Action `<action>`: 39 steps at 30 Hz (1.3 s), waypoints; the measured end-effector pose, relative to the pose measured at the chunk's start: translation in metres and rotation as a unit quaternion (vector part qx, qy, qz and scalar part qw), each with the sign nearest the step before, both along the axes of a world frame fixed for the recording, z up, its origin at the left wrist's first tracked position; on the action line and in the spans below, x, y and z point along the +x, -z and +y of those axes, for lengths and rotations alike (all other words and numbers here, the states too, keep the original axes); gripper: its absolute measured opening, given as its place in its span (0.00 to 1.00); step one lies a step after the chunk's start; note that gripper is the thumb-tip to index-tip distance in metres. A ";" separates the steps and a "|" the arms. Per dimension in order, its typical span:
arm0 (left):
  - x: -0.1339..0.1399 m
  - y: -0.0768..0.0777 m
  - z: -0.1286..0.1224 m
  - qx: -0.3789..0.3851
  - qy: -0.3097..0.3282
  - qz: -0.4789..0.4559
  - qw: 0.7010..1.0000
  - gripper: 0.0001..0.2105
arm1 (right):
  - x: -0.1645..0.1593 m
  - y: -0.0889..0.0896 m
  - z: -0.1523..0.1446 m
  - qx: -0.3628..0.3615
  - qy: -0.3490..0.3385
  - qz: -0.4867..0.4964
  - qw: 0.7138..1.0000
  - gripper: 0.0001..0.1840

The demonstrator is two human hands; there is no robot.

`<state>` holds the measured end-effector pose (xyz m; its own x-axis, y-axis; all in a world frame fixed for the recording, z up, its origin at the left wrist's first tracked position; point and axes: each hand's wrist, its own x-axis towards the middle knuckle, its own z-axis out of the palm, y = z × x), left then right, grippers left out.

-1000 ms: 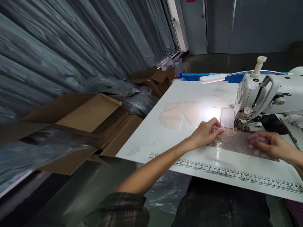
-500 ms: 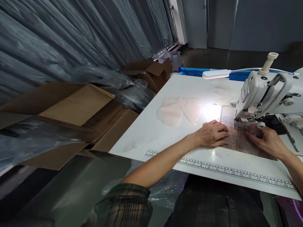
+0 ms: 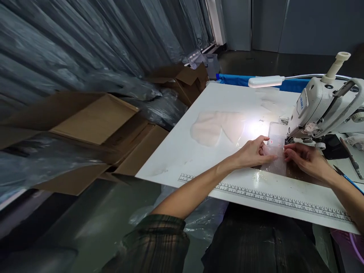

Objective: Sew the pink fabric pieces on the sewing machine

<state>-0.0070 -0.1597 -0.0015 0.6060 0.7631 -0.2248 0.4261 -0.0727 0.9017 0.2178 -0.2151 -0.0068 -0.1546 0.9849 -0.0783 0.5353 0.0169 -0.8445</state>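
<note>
Both hands work at a white sewing machine (image 3: 315,108), just in front of its presser foot. A thin, whitish see-through piece (image 3: 275,165) lies between them, with a small red mark near its upper part; whether it is film or sheer fabric I cannot tell. My left hand (image 3: 254,152) grips its left edge between thumb and fingers. At the right edge, close to the needle area, my right hand (image 3: 308,161) pinches the piece with thumb and forefinger. A brownish sheet lies beneath, partly hidden by the hands.
Sheer pale pieces (image 3: 217,127) lie on the white table (image 3: 170,155), which has a printed ruler (image 3: 264,199) along its front. A lamp (image 3: 266,81) hangs above. Right of the machine are a blue pen-like tool (image 3: 348,178) and a dark object. Open cardboard boxes (image 3: 96,117) stand left.
My left hand has gone from lying flat to gripping the see-through piece's edge. The whitish layer now covers most of the red marks. My right hand has moved nearer the needle. The view has shifted slightly.
</note>
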 end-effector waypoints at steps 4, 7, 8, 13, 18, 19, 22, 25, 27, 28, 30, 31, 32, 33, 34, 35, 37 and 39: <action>0.003 0.003 0.000 0.034 -0.019 0.005 0.999 0.25 | 0.021 0.015 -0.006 0.211 -0.075 -0.221 0.949 0.21; 0.004 0.007 0.002 0.058 -0.042 -0.001 0.997 0.22 | 0.026 0.026 -0.008 0.308 -0.115 -0.278 0.903 0.20; 0.004 0.009 0.003 0.059 -0.047 -0.001 0.997 0.22 | 0.026 0.030 -0.008 0.320 -0.118 -0.284 0.896 0.20; 0.004 0.016 0.007 0.039 -0.049 -0.004 0.998 0.22 | 0.029 0.041 -0.006 0.317 -0.107 -0.264 0.905 0.20; 0.004 0.022 0.008 0.025 -0.062 -0.018 0.998 0.23 | 0.031 0.045 -0.008 0.313 -0.095 -0.208 0.922 0.19; 0.004 0.024 0.009 0.024 -0.063 -0.018 0.998 0.24 | 0.031 0.045 -0.009 0.311 -0.094 -0.199 0.924 0.19; 0.003 0.028 0.010 0.030 -0.060 -0.024 0.997 0.25 | 0.031 0.043 -0.010 0.296 -0.095 -0.191 0.931 0.19; 0.002 0.031 0.011 0.035 -0.059 -0.034 0.997 0.25 | 0.032 0.041 -0.011 0.275 -0.093 -0.197 0.937 0.18; 0.002 0.032 0.011 0.033 -0.058 -0.035 0.997 0.25 | 0.032 0.040 -0.011 0.267 -0.094 -0.201 0.938 0.18; 0.002 0.032 0.011 0.033 -0.057 -0.033 0.997 0.26 | 0.033 0.040 -0.011 0.264 -0.095 -0.202 0.938 0.19; 0.002 0.032 0.011 0.031 -0.056 -0.030 0.997 0.25 | 0.034 0.038 -0.012 0.259 -0.095 -0.204 0.939 0.19; 0.002 0.032 0.011 0.031 -0.057 -0.030 0.997 0.25 | 0.034 0.037 -0.013 0.255 -0.094 -0.204 0.940 0.19; 0.002 0.032 0.011 0.029 -0.058 -0.031 0.997 0.25 | 0.035 0.035 -0.013 0.252 -0.096 -0.204 0.941 0.20; 0.002 0.032 0.011 0.028 -0.060 -0.034 0.997 0.24 | 0.035 0.034 -0.014 0.253 -0.103 -0.202 0.941 0.20; 0.003 0.032 0.011 0.028 -0.062 -0.037 0.997 0.24 | 0.036 0.032 -0.015 0.256 -0.116 -0.199 0.939 0.20; 0.003 0.033 0.011 0.028 -0.065 -0.040 0.997 0.24 | 0.036 0.030 -0.016 0.261 -0.132 -0.196 0.936 0.20; 0.003 0.033 0.011 0.025 -0.069 -0.039 0.997 0.24 | 0.036 0.029 -0.018 0.271 -0.161 -0.197 0.928 0.20; 0.003 0.032 0.010 0.021 -0.071 -0.034 0.997 0.24 | 0.036 0.028 -0.018 0.270 -0.174 -0.207 0.924 0.19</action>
